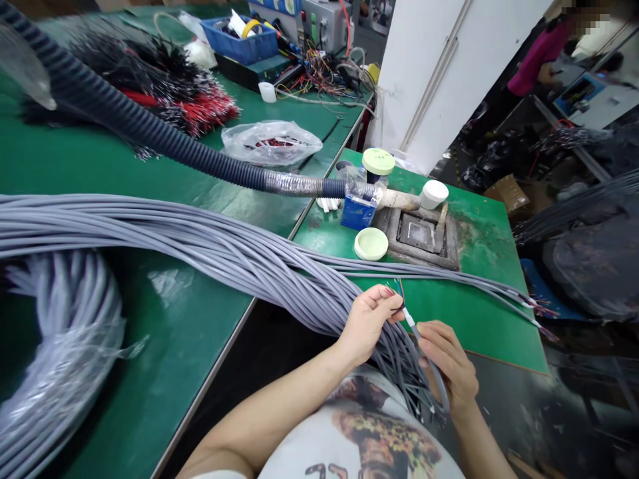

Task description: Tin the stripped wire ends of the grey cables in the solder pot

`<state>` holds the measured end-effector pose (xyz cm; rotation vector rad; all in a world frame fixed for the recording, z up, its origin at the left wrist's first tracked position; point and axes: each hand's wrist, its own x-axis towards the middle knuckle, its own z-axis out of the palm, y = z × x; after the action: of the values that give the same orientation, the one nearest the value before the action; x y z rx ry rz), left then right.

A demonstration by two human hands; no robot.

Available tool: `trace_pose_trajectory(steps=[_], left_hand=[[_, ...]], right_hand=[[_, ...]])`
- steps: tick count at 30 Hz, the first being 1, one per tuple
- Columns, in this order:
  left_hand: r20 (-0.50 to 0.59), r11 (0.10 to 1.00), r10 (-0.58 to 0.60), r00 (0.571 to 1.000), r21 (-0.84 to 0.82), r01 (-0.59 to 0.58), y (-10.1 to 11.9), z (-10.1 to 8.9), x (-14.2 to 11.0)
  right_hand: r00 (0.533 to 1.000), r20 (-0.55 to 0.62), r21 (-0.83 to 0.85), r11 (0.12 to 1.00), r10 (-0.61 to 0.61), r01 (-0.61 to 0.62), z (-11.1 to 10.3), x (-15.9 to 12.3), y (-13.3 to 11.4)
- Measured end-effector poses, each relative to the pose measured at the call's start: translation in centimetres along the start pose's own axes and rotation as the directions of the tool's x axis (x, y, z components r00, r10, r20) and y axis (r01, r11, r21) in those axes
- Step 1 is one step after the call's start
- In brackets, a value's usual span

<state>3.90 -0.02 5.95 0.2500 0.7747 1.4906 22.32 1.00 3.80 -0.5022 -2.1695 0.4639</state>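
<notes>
My right hand (449,362) is closed around a grey cable (415,330) just below its stripped end. A white band wraps the cable there, and thin coloured wires (399,287) fan out past it. With fingertips pinched, my left hand (369,319) grips some of those wires, among them a dark one. Under and beside both hands runs a thick bundle of grey cables (239,259), stretching in from the left and drooping over the table edge. A few cables (464,276) lie apart to the right, their coloured wire ends (544,311) bare.
A solder pot (419,233) with a scraper sits on the green table behind my hands. Nearby are a pale green lid (371,244), a white tub (434,193) and a blue box (357,210). A corrugated hose (190,150) crosses overhead. Coiled cable (64,352) lies left.
</notes>
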Motion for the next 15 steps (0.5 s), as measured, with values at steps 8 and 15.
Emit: trace_pose_trajectory(steps=[8,15], left_hand=[[0.008,0.992,-0.006,1.000,0.123,0.005,0.0,0.0,-0.3],[0.060,0.980,0.103,0.993,0.167,-0.112,-0.9,0.1,-1.2]], right_hand=[[0.890,0.134,0.103,0.887,0.437,-0.451,-1.9,2.9,-1.3],[0.561,0.478,0.090,0.599,0.675,-0.796,-1.9,7.6,-2.3]])
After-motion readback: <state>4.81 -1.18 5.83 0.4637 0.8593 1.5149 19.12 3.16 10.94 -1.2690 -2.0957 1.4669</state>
